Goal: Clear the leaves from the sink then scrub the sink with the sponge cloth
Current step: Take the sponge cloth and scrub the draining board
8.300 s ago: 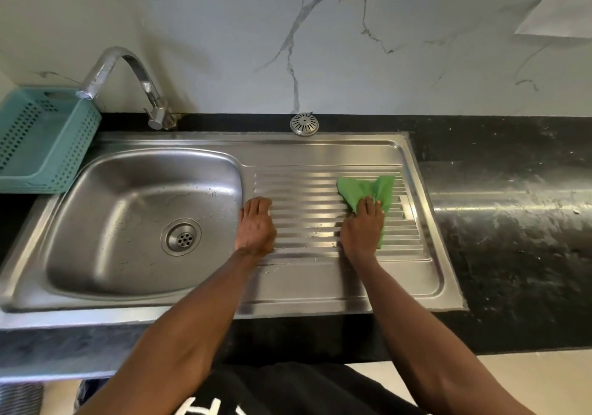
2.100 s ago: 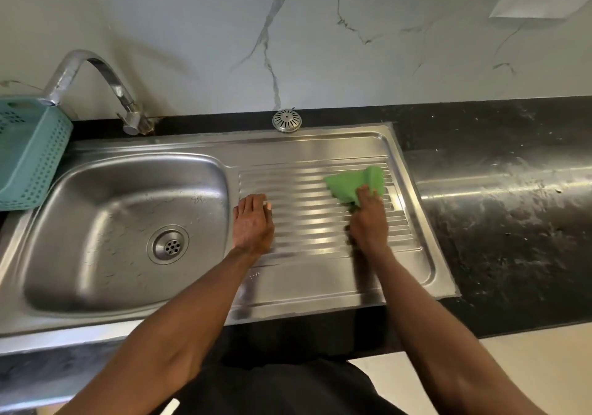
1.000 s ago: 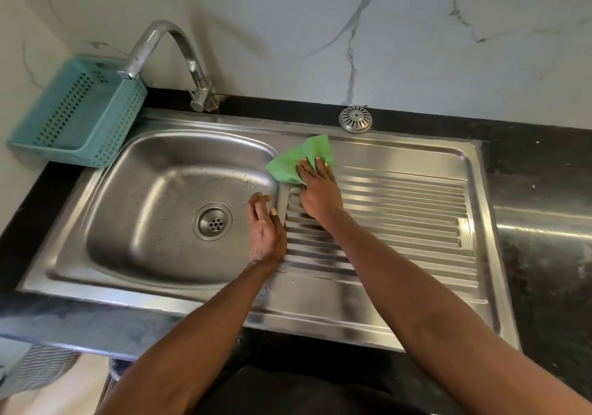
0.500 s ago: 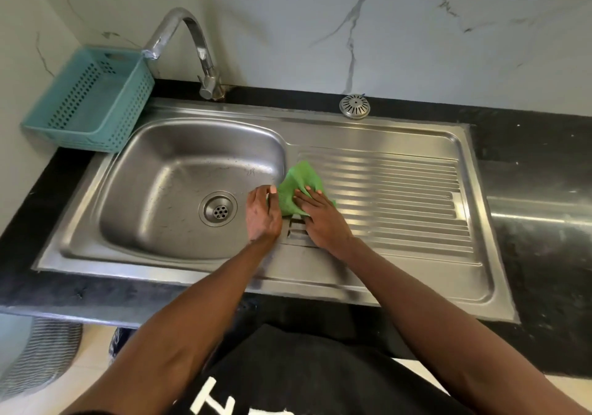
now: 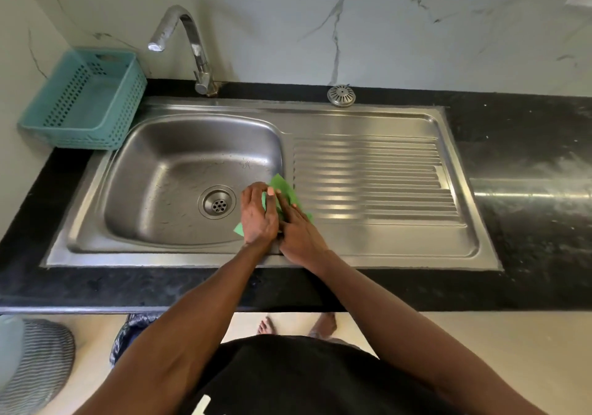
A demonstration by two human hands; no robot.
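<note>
The green sponge cloth [image 5: 282, 186] lies over the ridge between the steel sink basin [image 5: 179, 165] and the ribbed drainboard [image 5: 368, 174], with one corner hanging into the basin. My left hand [image 5: 258, 214] sits on its left part, fingers curled and thumb pinching the cloth. My right hand [image 5: 298, 230] lies beside it with straight fingers pressing on the cloth's right part. Most of the cloth is hidden under both hands. I see no leaves in the basin; the drain [image 5: 217, 205] is bare.
A curved faucet [image 5: 192, 40] stands behind the basin. A teal perforated basket [image 5: 83, 101] sits at the back left on the black counter [image 5: 528, 145]. A round metal strainer cap [image 5: 341, 95] rests behind the drainboard. Bare feet and a striped mat show on the floor below.
The cloth slid from the back of the ridge toward the front and over the basin's right rim. My left hand moved onto it and took hold; my right hand stayed on it.
</note>
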